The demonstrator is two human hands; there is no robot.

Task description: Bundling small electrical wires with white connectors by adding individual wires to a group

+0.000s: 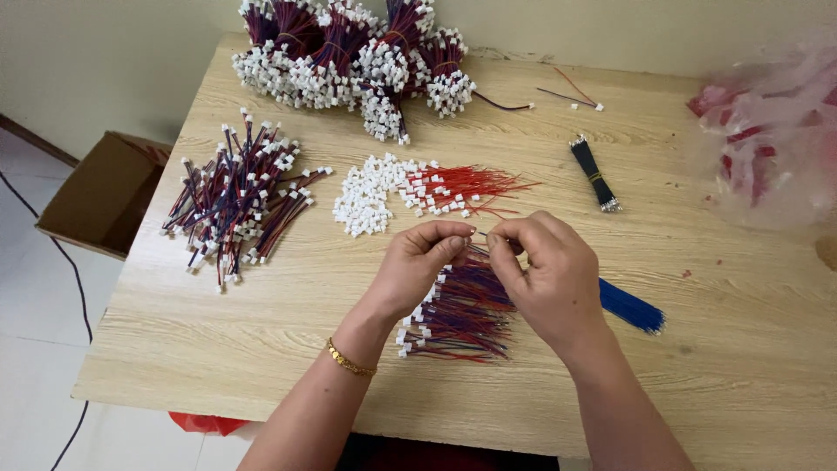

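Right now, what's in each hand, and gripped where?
Both hands pinch one thin wire between them: left hand and right hand by fingertips, near its ends. Whether a connector is on it cannot be told.

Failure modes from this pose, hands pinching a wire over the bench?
1. The left hand and right hand work right above the loose wire pile; a dropped piece could get lost in it.
2. The loose white connectors lie close by and could scatter if brushed.
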